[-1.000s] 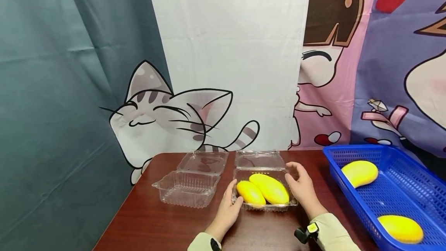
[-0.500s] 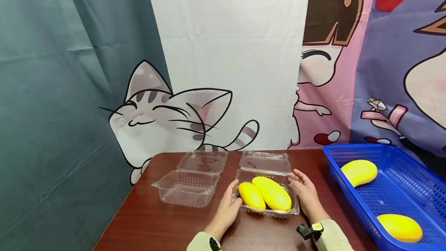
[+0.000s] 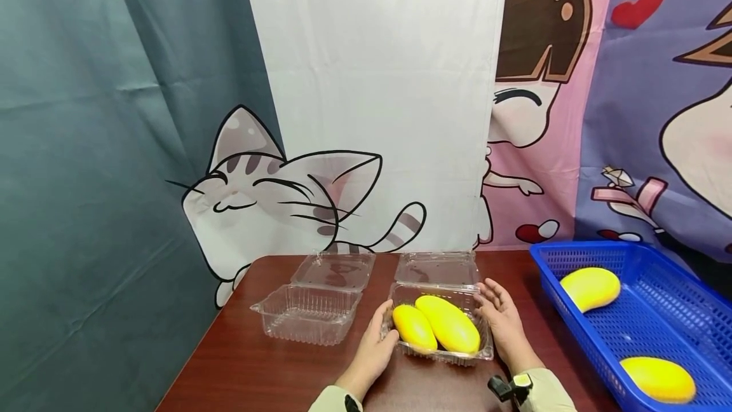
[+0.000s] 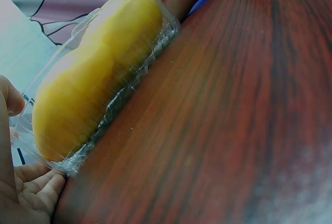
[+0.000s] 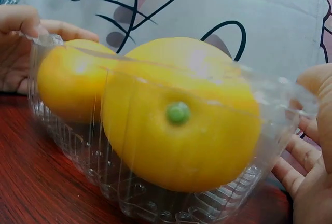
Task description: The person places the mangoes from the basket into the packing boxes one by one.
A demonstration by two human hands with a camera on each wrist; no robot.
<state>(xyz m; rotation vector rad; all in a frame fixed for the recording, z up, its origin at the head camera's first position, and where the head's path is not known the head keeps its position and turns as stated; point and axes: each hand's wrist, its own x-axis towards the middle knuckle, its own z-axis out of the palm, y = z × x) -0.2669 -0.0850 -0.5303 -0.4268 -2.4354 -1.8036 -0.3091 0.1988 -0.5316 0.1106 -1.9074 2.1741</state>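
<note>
Fingers (image 3: 379,318) of my left hand (image 3: 373,347) and right hand (image 3: 503,322) clasp the box (image 3: 441,357); 2 fruits (image 3: 448,325) lie inside. I judge it unfinished: lid (image 3: 437,269) unclosed, 2 other fruits (image 3: 591,288) in the basket (image 3: 635,336) right of the box.

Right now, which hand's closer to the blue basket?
Right. The right hand holds the filled box on the side facing the blue basket; the left hand, the opposite side.

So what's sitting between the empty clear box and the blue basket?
In the head view, the second clear box, holding two yellow fruits, with the left hand and right hand at its sides.
</note>
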